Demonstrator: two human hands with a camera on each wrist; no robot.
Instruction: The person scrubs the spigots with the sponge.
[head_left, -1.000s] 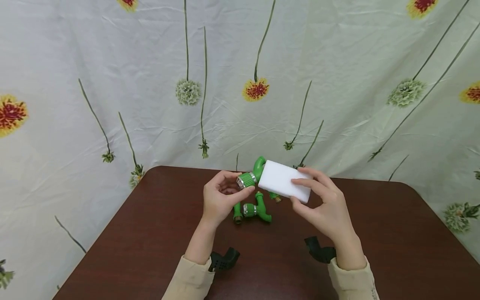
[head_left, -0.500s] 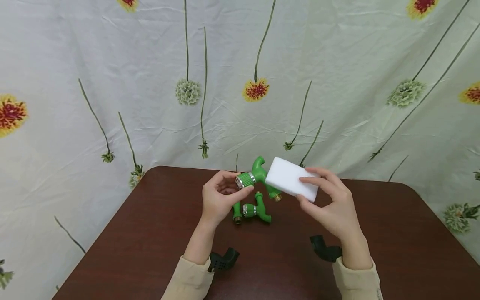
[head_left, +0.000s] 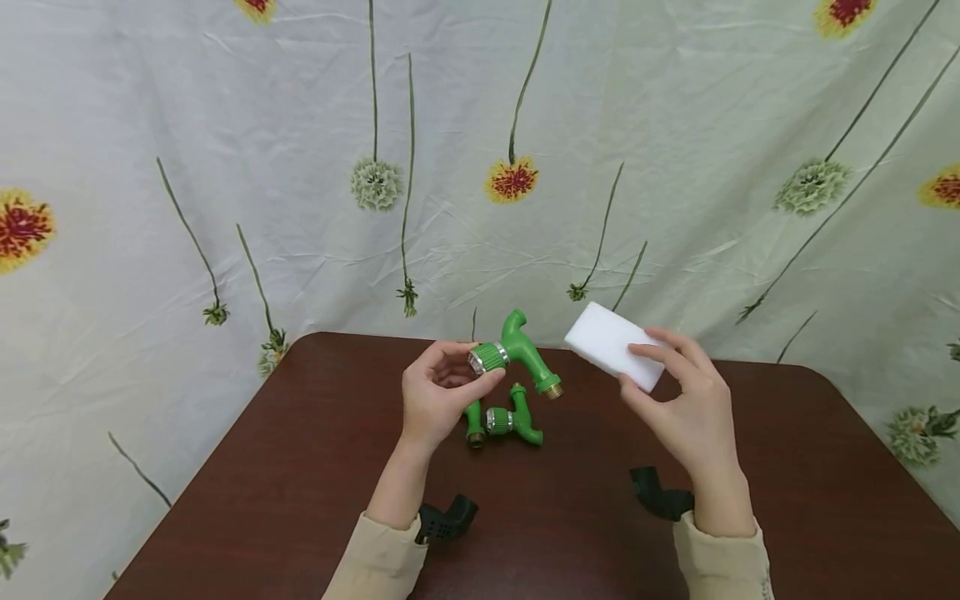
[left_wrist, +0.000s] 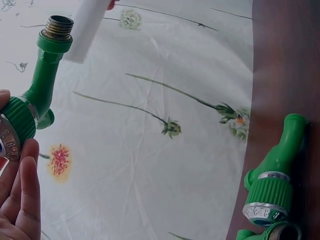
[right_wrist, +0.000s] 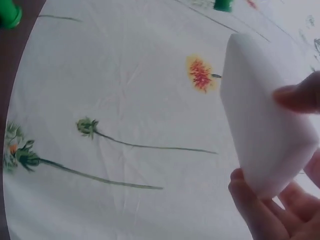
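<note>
My left hand (head_left: 438,400) holds a green plastic tap (head_left: 516,352) up above the table, fingers pinching its ribbed knob with the chrome ring; the brass threaded end points down and right. In the left wrist view the same tap (left_wrist: 35,100) sits against my fingers (left_wrist: 20,195). My right hand (head_left: 690,408) grips a white sponge block (head_left: 613,343) between thumb and fingers, held clear to the right of the tap. The right wrist view shows the sponge (right_wrist: 265,120) close up. A second green tap (head_left: 506,418) lies on the brown table (head_left: 300,467) below the held one.
A flowered cloth backdrop (head_left: 480,167) hangs right behind the table's far edge. Black wrist-camera mounts (head_left: 446,518) sit under both forearms. The second tap (left_wrist: 272,190) lies at the table's far edge in the left wrist view.
My right hand has drawn the white sponge off the held tap, moving it right and slightly up. The tap's body and brass end now show fully. The left hand stayed put.
</note>
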